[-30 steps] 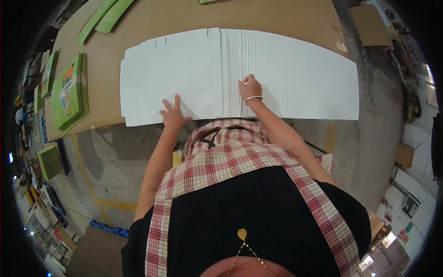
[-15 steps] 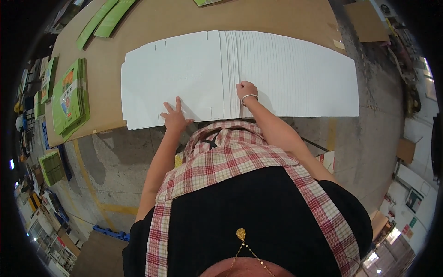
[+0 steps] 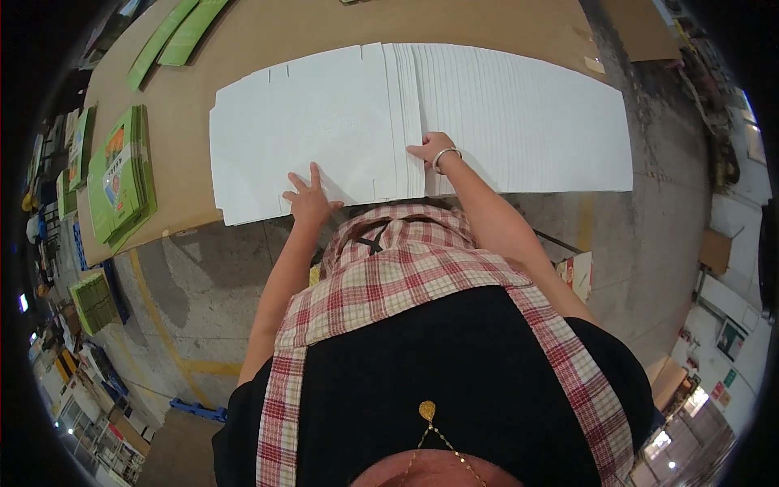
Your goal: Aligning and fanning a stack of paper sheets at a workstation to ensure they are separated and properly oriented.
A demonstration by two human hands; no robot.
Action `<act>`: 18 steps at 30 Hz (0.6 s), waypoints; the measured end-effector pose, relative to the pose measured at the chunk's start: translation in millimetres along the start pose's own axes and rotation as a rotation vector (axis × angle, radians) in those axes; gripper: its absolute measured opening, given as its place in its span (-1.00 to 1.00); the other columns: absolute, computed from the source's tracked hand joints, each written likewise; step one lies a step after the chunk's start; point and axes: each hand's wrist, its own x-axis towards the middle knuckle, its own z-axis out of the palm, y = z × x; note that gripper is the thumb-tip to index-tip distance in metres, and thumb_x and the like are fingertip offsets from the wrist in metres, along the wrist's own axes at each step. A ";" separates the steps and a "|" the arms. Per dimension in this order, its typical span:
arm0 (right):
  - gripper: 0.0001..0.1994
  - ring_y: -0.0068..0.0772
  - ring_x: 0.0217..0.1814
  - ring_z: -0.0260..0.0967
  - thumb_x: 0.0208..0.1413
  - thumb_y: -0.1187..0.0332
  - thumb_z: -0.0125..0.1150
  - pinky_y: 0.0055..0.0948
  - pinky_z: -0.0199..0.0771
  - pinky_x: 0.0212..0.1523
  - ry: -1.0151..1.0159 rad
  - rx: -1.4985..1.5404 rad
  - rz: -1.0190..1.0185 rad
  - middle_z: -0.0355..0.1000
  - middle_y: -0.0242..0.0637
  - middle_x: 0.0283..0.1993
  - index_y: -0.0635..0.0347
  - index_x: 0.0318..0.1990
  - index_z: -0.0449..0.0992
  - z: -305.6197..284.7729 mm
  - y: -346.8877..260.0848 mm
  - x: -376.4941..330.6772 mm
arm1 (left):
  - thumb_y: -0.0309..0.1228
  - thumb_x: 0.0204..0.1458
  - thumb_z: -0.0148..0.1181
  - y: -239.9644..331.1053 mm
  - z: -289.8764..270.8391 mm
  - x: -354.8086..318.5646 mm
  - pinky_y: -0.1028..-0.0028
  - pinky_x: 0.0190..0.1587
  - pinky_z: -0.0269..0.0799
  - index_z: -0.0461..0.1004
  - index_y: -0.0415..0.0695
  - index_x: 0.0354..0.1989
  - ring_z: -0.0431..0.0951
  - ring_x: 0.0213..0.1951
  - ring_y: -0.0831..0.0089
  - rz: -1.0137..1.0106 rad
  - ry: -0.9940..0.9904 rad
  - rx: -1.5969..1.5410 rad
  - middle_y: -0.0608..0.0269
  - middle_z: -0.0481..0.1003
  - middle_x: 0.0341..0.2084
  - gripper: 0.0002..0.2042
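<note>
A long row of overlapping white cardboard sheets (image 3: 527,122) lies fanned along the table's near edge. At its left end the large face of a white cardboard sheet (image 3: 308,122) with slits in its edges lies uppermost. On the lower part of this sheet my left hand (image 3: 311,201) rests flat, fingers spread. My right hand (image 3: 436,150), with a bangle at the wrist, grips the edge of several closely layered sheets near the row's middle. One digit stretches left over them; the other fingers are curled and partly hidden.
The brown table (image 3: 182,191) bears stacked green printed cartons (image 3: 122,178) at the left. Flat green strips (image 3: 174,40) lie at the far left. Another green stack (image 3: 93,300) is beyond the table's left edge. A brown cardboard piece (image 3: 641,28) is at the far right.
My right hand has turned from a fist to a grip with one digit stretched left over the sheet edges. My left hand stays spread on the sheet. The view has shifted slightly.
</note>
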 end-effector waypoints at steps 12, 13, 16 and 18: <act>-0.59 -0.42 -0.64 0.36 -0.36 0.02 0.35 -0.43 0.37 -0.55 0.086 -0.067 -0.057 0.42 -0.26 -0.63 0.23 -0.65 0.45 2.7 3.9 -2.3 | -0.03 -0.37 0.39 -1.1 -0.7 0.5 0.12 -0.21 0.47 -0.26 0.23 0.29 0.05 0.06 -0.48 -0.012 -0.017 0.010 -0.30 -0.24 0.21 0.06; -0.59 -0.42 -0.64 0.36 -0.36 0.02 0.35 -0.43 0.37 -0.55 0.082 -0.064 -0.049 0.42 -0.26 -0.63 0.23 -0.65 0.45 2.3 1.8 -3.4 | -0.03 -0.37 0.39 -2.5 -0.7 0.3 0.12 -0.21 0.47 -0.26 0.22 0.29 0.05 0.06 -0.48 -0.011 -0.024 0.002 -0.31 -0.24 0.21 0.06; -0.59 -0.40 -0.64 0.35 -0.34 0.01 0.34 -0.42 0.38 -0.53 0.032 -0.101 -0.065 0.40 -0.26 -0.65 0.22 -0.62 0.45 -0.4 -4.3 -5.7 | -0.01 -0.36 0.37 -5.6 -1.4 0.1 0.15 -0.23 0.48 -0.27 0.22 0.29 0.09 0.03 -0.47 -0.001 -0.020 0.023 -0.33 -0.23 0.20 0.05; -0.59 -0.33 -0.52 0.40 -0.30 0.00 0.32 -0.38 0.42 -0.42 -0.008 -0.038 0.039 0.44 -0.22 -0.58 0.22 -0.57 0.46 -4.1 -5.9 -9.4 | 0.01 -0.35 0.36 -6.5 -2.4 0.0 0.17 -0.26 0.48 -0.28 0.22 0.30 0.14 0.01 -0.46 0.002 -0.011 0.053 -0.35 -0.22 0.20 0.05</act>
